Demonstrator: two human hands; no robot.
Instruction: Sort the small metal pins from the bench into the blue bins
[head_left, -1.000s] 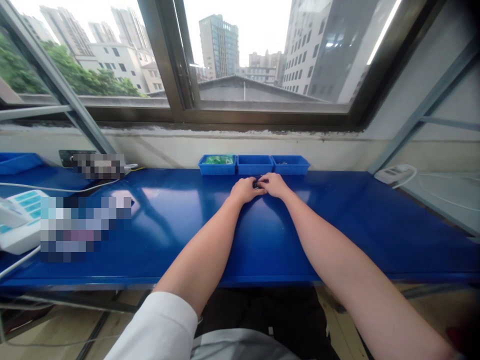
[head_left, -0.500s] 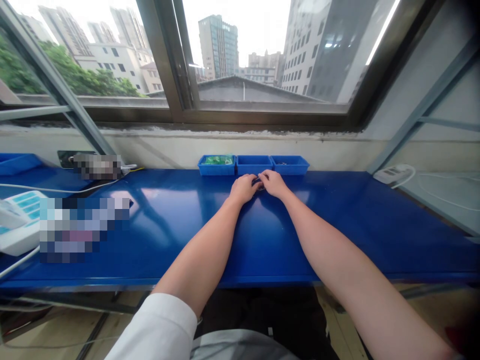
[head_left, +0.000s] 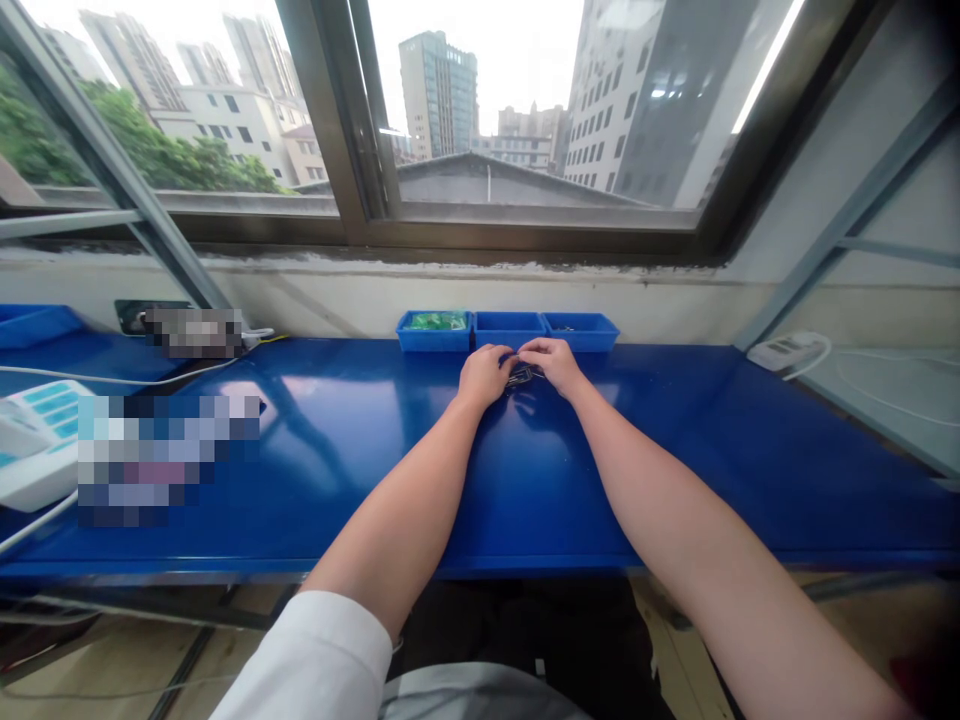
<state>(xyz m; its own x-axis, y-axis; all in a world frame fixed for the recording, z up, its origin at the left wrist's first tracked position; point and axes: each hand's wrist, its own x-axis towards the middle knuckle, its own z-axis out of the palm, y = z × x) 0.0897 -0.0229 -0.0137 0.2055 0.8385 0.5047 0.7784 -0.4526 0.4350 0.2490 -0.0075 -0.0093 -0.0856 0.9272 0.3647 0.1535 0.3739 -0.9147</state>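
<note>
Several small, thin metal pieces [head_left: 525, 375] lie on the blue table [head_left: 360, 480] between my hands. My left hand [head_left: 486, 374] is at their left, its fingers bent and closed at the tips. From the right, my right hand [head_left: 553, 362] reaches over them with its thumb and fingers together. The fingertips of both hands nearly meet above the pieces, and whatever they pinch is too small to make out. Just behind stand a blue bin with green packets [head_left: 435, 322], a middle blue bin [head_left: 510, 324] and a right blue bin [head_left: 581, 330] with small dark bits inside.
At the left are a white device with blue-green keys [head_left: 45, 430], a blurred item and a white cable. A blue tray [head_left: 37, 325] lies at the far left. A power strip [head_left: 784, 350] sits at the right back. The window is behind the table.
My hands have shifted slightly and the fingertips have lifted, so more of the metal pieces shows between and below them. The bins have stayed in place.
</note>
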